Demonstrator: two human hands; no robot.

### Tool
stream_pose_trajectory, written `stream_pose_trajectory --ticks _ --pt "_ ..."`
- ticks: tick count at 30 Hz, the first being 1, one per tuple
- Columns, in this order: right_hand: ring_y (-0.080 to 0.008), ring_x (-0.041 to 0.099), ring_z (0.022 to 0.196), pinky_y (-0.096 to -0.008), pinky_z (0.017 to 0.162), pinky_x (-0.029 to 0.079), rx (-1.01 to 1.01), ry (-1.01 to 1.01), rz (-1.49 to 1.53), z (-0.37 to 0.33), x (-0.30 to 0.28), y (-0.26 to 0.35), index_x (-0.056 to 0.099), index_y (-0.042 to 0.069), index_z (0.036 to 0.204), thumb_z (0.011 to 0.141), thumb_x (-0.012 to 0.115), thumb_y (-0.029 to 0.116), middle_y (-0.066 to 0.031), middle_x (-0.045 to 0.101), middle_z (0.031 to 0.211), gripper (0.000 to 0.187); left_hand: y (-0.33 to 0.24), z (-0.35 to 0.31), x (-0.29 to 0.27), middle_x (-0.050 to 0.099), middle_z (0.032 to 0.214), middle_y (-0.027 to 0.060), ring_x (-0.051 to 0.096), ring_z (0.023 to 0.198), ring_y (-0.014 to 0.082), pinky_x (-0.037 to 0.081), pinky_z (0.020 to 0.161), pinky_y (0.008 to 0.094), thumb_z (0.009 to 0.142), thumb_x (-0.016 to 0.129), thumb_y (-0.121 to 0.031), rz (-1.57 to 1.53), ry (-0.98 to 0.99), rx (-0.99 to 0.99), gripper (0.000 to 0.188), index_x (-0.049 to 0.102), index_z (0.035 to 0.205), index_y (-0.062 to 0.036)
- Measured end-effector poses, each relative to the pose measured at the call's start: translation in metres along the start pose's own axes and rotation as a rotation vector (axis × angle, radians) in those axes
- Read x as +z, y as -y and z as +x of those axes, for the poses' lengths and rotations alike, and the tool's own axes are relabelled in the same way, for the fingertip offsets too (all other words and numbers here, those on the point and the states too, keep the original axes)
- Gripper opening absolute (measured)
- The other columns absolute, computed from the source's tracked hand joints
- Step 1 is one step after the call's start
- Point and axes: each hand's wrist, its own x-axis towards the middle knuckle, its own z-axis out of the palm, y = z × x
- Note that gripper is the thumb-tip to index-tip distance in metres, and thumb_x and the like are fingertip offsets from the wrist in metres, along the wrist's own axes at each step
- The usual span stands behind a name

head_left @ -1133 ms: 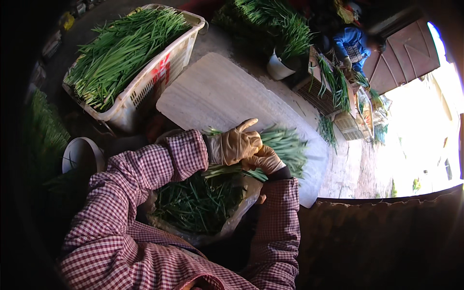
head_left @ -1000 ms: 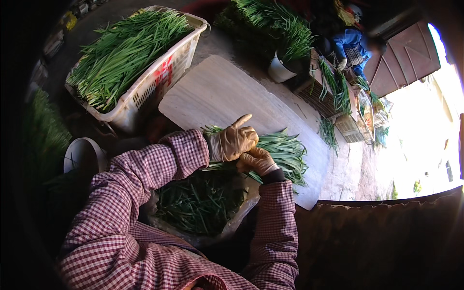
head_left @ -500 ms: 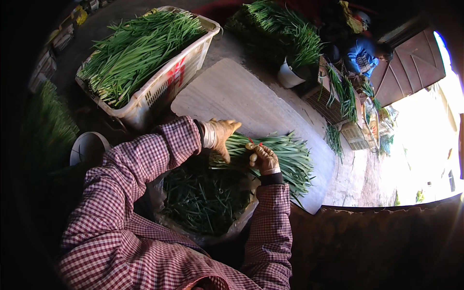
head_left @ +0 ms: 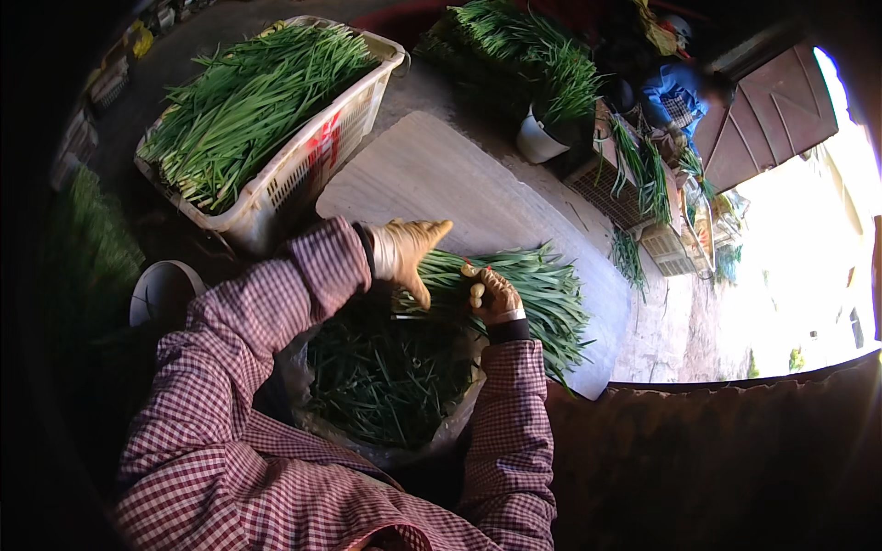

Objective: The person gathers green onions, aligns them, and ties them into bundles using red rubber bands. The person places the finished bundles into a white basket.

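Note:
A bundle of long green leaves like garlic chives [head_left: 551, 294] lies across a smooth grey board [head_left: 432, 174], its leafy ends fanned to the right. My gloved right hand [head_left: 497, 296] rests over the bundle's middle, its fingers curled in a pinch at a thin red tie, of which only a speck shows. At the bundle's left end my gloved left hand [head_left: 404, 255] has its fingers stretched forward and its thumb apart. Its palm faces the cut ends; whether it touches them is hard to tell. Below both hands stands a plastic-lined container [head_left: 459, 418] with loose dark green leaves.
A white slatted crate [head_left: 276, 193] piled with green bundles stands at the far left. Beside my left arm is a white bucket [head_left: 165, 292]; another white bucket [head_left: 538, 140] holds greens at the back. A person in blue [head_left: 678, 96] works by crates at the far right.
The whole view has shifted slightly. My left hand has opened a little more, its fingers straighter and pointing right. The red tie shows less, while my right hand stays pinched at the bundle.

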Motion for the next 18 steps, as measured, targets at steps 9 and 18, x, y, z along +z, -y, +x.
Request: stream_pose_trajectory --ticks 9,18 --pt "-0.0063 0.031 0.038 -0.0212 0.037 0.024 -0.107 -0.019 0.274 -0.005 0.015 0.013 0.058 0.002 0.078 0.088 0.047 0.027 0.0042 0.035 0.048 0.029 -0.044 0.016 0.026 0.044 0.119 0.0135 0.040 0.114 0.0279 0.026 0.097 0.0474 0.048 0.077 -0.045 0.253 0.041 -0.203 0.116 0.011 0.131 0.0024" --pt "-0.0087 0.032 0.039 -0.0214 0.038 0.026 -0.139 0.017 0.352 0.016 0.008 0.016 0.053 0.003 0.077 0.086 0.049 0.028 0.0015 0.038 0.050 0.027 -0.077 0.037 -0.010 0.012 0.141 0.0140 0.009 0.132 0.0256 0.008 0.103 0.0516 0.042 0.077 -0.053 0.503 -0.010 -0.109 0.131 0.001 0.135 -0.0006"
